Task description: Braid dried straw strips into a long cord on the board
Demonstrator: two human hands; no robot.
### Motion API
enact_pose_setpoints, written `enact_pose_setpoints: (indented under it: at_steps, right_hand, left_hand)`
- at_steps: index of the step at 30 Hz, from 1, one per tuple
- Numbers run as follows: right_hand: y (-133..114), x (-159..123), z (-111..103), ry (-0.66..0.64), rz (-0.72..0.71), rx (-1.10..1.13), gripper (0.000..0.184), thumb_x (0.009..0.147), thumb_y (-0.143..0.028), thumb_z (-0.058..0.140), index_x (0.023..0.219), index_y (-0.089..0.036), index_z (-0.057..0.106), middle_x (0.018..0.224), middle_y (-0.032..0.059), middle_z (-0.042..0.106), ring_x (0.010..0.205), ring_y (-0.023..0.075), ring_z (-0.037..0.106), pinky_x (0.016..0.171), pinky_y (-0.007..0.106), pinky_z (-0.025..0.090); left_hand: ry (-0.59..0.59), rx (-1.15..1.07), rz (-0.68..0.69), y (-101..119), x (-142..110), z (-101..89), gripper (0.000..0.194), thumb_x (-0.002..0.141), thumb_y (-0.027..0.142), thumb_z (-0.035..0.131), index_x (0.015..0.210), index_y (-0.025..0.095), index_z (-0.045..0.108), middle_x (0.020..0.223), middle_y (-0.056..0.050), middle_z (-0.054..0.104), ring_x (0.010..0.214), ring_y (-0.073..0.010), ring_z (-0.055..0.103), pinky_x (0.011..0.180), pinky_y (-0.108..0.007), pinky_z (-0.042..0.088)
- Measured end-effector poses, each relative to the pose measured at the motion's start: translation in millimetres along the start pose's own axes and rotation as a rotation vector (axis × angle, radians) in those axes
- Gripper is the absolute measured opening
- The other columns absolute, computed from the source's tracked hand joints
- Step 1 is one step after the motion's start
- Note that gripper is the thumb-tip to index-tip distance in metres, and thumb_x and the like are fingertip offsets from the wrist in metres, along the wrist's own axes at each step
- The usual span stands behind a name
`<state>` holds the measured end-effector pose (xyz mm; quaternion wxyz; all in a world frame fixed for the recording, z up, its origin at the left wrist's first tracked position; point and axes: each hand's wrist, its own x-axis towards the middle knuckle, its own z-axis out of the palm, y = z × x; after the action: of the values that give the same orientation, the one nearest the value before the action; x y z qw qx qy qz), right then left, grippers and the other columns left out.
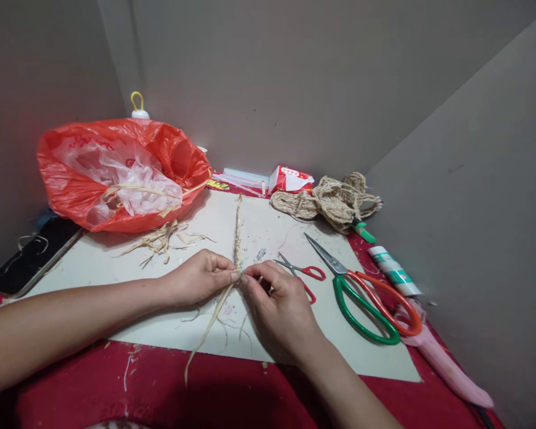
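Note:
A thin braid of pale straw-like fibre point(238, 229) runs away from me over a white board point(129, 319). My left hand point(203, 277) pinches its near end between thumb and forefinger. Right beside it, my right hand point(277, 298) is closed, thumb against forefinger, at the same end of the braid; the exact strand in that pinch is too small to make out. Loose strands point(209, 328) trail from the pinch toward the front edge of the board. A small pair of red-handled scissors point(313, 273) lies just beyond my right hand.
Large scissors point(339, 268) with green and orange handles lie to the right, near a white-green tube point(393, 271) and a pink tool point(451, 363). Coiled braided cord point(335, 199) and a tissue pack point(288, 179) sit behind. At left are a red plastic bag point(67, 190), loose fibre scraps point(163, 241) and a phone point(36, 256).

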<state>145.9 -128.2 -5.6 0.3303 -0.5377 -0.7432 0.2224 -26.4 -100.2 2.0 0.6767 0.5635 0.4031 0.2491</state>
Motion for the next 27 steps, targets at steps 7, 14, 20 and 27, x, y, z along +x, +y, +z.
enact_pose_setpoints:
  at_steps: [7, 14, 20, 27]
  right_hand:
    - [-2.6, 1.1, 0.6, 0.029, 0.020, 0.098, 0.019, 0.089, -0.025, 0.049, 0.079, -0.019, 0.064, 0.075, 0.0028, 0.062, 0.072, 0.0165, 0.058, 0.066, 0.028, 0.044]
    - [-0.8, 2.4, -1.8, 0.005, 0.388, 0.545, 0.042, 0.082, -0.041, 0.059, 0.115, -0.017, 0.059, 0.104, 0.0112, 0.067, 0.093, 0.0216, 0.062, 0.079, 0.033, 0.048]
    - [-2.6, 1.8, -3.5, -0.403, 0.347, 0.617, 0.032, 0.088, -0.044, 0.049, 0.074, -0.017, 0.059, 0.056, -0.0046, 0.048, 0.052, 0.0100, 0.042, 0.051, 0.022, 0.034]
    - [6.4, 7.5, -1.6, -0.480, 0.418, 0.667, 0.035, 0.089, -0.042, 0.046, 0.063, -0.018, 0.051, 0.051, -0.0070, 0.034, 0.045, 0.0082, 0.026, 0.041, 0.020, 0.020]
  left_hand:
    - [0.018, -0.039, 0.017, -0.4, 1.4, -0.1, 0.031, 0.072, 0.041, 0.064, 0.070, 0.011, 0.062, 0.054, 0.003, 0.049, 0.051, -0.0069, 0.037, 0.051, -0.020, 0.029]
    - [0.022, -0.090, -0.031, 1.5, -0.1, 1.3, 0.027, 0.076, 0.040, 0.061, 0.071, 0.013, 0.061, 0.041, 0.008, 0.037, 0.039, -0.0050, 0.025, 0.042, -0.020, 0.017]
    - [-0.049, -0.084, 0.014, -4.2, 2.1, -0.6, 0.035, 0.075, 0.045, 0.062, 0.068, 0.011, 0.061, 0.061, -0.002, 0.060, 0.055, -0.0091, 0.048, 0.054, -0.020, 0.036]
    - [-0.145, 0.121, 0.115, -7.6, 5.6, -7.2, 0.030, 0.085, 0.035, 0.050, 0.077, 0.012, 0.068, 0.076, -0.005, 0.067, 0.074, -0.0144, 0.059, 0.075, -0.024, 0.044]
